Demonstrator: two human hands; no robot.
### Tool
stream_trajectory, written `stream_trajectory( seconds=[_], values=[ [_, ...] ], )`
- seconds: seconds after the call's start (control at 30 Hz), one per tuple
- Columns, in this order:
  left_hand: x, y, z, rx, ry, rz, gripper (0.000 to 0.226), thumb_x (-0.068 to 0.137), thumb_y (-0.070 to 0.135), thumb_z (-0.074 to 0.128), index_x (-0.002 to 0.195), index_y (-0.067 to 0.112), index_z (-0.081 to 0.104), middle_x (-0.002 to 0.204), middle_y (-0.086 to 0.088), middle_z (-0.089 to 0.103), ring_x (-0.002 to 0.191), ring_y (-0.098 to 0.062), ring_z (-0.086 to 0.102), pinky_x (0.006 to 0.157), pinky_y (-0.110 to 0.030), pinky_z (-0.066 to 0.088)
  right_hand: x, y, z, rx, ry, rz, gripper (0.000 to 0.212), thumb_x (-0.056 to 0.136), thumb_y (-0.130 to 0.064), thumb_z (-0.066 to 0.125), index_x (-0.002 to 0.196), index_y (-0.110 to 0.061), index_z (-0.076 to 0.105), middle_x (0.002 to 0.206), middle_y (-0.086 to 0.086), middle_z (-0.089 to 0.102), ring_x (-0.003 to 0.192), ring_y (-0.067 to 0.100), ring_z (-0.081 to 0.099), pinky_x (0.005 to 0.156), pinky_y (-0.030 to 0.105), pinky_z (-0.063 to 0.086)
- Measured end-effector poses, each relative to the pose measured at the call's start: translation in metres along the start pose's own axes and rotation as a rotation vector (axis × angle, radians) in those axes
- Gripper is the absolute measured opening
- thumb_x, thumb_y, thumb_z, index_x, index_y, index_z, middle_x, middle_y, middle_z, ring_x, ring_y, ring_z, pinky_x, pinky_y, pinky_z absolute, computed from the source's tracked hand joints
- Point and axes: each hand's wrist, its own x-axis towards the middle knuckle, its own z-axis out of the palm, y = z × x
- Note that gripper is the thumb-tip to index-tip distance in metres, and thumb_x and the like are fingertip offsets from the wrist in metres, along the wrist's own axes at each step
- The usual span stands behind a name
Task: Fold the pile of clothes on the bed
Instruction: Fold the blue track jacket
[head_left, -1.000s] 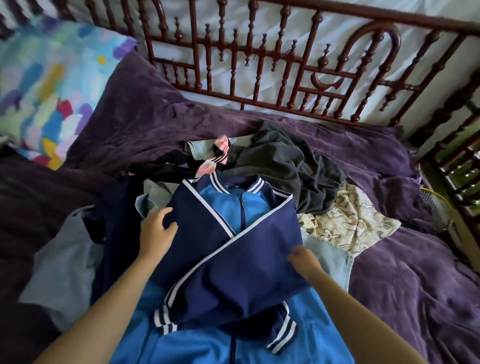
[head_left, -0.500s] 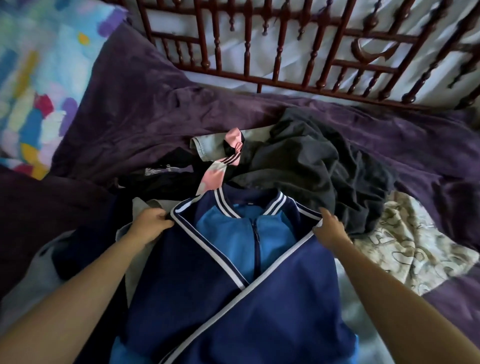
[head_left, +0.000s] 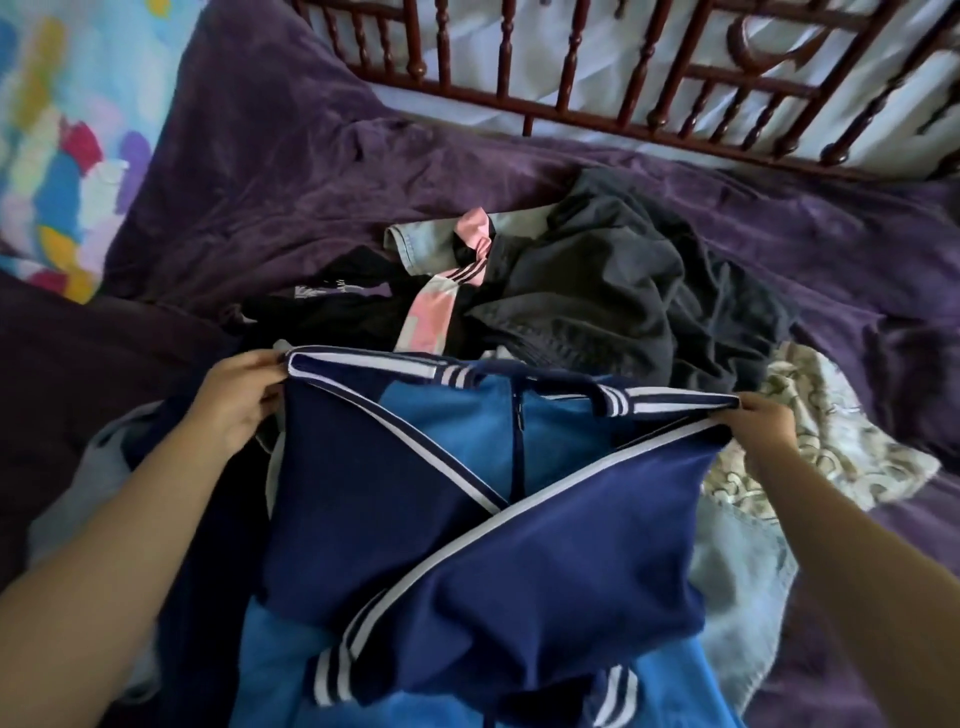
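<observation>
Top edge of the jacket (head_left: 519, 551) ran crosswise — left hand (head_left: 241, 400) and right hand (head_left: 766, 423) each pinched one shoulder corner, hem nearer the person.

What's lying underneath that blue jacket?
From under the blue jacket, pale denim pokes out on the right, a dark navy garment on the left. The rest beneath is covered.

Rumpled purple blanket (head_left: 519, 171) spread wide — bright multicoloured pillow (head_left: 52, 145) at far left, dark red-brown spindle rail (head_left: 571, 62) along the top against white cloth (head_left: 535, 52).
</observation>
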Motion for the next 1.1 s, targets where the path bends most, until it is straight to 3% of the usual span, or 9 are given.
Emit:
stream_trajectory(
  seconds=[0.1, 0.27, 0.47, 0.53, 0.63, 0.77, 0.87, 0.97, 1.1],
  values=[
    [-0.027, 0.003, -0.011, 0.001, -0.069, 0.087, 0.026, 0.091, -0.004, 0.048, 0.082, 0.014, 0.065, 0.058, 0.011, 0.068, 0.056, 0.0, 0.064, 0.056, -0.012, 0.052, -0.035, 0.001, -0.031, 0.025, -0.087, -0.04, 0.043, 0.078, 0.014, 0.059, 0.059, -0.024, 0.061, 0.034, -0.02, 0.049, 0.042, -0.001, 0.049, 0.044, 0.006, 0.036],
    [-0.082, -0.008, -0.037, 0.05, -0.125, 0.159, 0.06, 0.093, -0.006, 0.042, 0.059, 0.032, 0.074, 0.062, 0.015, 0.069, 0.064, 0.003, 0.065, 0.07, -0.015, 0.053, -0.084, 0.034, -0.071, 0.0, -0.198, -0.019, 0.033, 0.084, 0.011, 0.057, 0.071, -0.02, 0.057, 0.041, -0.014, 0.054, 0.045, -0.001, 0.05, 0.042, 0.006, 0.036],
    [-0.124, -0.037, -0.056, 0.187, -0.089, 0.231, 0.032, 0.092, -0.007, 0.042, 0.084, 0.014, 0.064, 0.06, 0.01, 0.065, 0.061, -0.004, 0.053, 0.054, -0.013, 0.038, -0.124, 0.068, -0.097, -0.043, -0.306, -0.022, 0.024, 0.087, 0.0, 0.059, 0.076, -0.021, 0.061, 0.076, 0.003, 0.057, 0.071, 0.015, 0.048, 0.063, 0.024, 0.04],
    [-0.135, -0.037, -0.054, 0.076, -0.111, 0.189, 0.034, 0.092, -0.009, 0.039, 0.08, 0.008, 0.065, 0.054, 0.006, 0.065, 0.049, -0.001, 0.056, 0.043, -0.011, 0.04, -0.135, 0.066, -0.098, -0.022, -0.312, -0.047, 0.019, 0.087, -0.008, 0.063, 0.074, -0.021, 0.062, 0.074, 0.001, 0.059, 0.069, 0.014, 0.05, 0.061, 0.021, 0.043],
    [-0.153, -0.04, -0.061, -0.105, -0.196, 0.149, 0.045, 0.087, -0.003, 0.045, 0.057, 0.013, 0.073, 0.062, 0.005, 0.07, 0.057, -0.003, 0.066, 0.055, -0.013, 0.054, -0.157, 0.07, -0.107, 0.054, -0.335, -0.056, 0.011, 0.074, -0.03, 0.077, 0.065, -0.03, 0.072, 0.059, -0.01, 0.065, 0.058, 0.002, 0.057, 0.056, 0.013, 0.045],
    [-0.169, -0.078, -0.069, -0.06, -0.116, 0.016, 0.061, 0.09, -0.017, 0.032, 0.048, 0.01, 0.069, 0.064, 0.006, 0.071, 0.059, -0.002, 0.066, 0.055, -0.013, 0.053, -0.175, 0.115, -0.107, 0.042, -0.427, -0.008, 0.018, 0.058, -0.025, 0.089, 0.07, -0.023, 0.076, 0.056, -0.011, 0.067, 0.044, -0.008, 0.054, 0.053, 0.004, 0.043],
    [-0.178, -0.113, -0.044, -0.051, 0.032, -0.055, 0.031, 0.089, -0.015, 0.04, 0.09, 0.003, 0.065, 0.079, 0.001, 0.07, 0.066, 0.0, 0.065, 0.061, -0.01, 0.049, -0.182, 0.142, -0.072, -0.053, -0.422, 0.162, 0.041, 0.086, 0.015, 0.051, 0.118, -0.01, 0.06, 0.095, 0.017, 0.058, 0.054, 0.0, 0.054, 0.053, 0.013, 0.041],
    [-0.187, -0.126, -0.012, -0.164, 0.21, -0.068, 0.052, 0.087, -0.007, 0.053, 0.135, 0.009, 0.04, 0.114, -0.006, 0.051, 0.104, -0.014, 0.052, 0.092, -0.027, 0.041, -0.197, 0.146, -0.027, 0.08, -0.345, 0.342, 0.045, 0.092, -0.001, 0.046, 0.131, -0.019, 0.037, 0.111, 0.008, 0.046, 0.089, 0.025, 0.047, 0.061, 0.03, 0.039],
    [-0.186, -0.129, 0.0, -0.082, 0.311, -0.072, 0.052, 0.085, 0.002, 0.063, 0.132, 0.0, 0.041, 0.121, -0.015, 0.052, 0.108, -0.024, 0.053, 0.089, -0.032, 0.042, -0.195, 0.147, -0.005, -0.024, -0.073, 0.411, 0.062, 0.088, -0.018, 0.058, 0.142, -0.006, 0.029, 0.132, 0.021, 0.046, 0.119, 0.038, 0.045, 0.094, 0.043, 0.042]
  ],
)
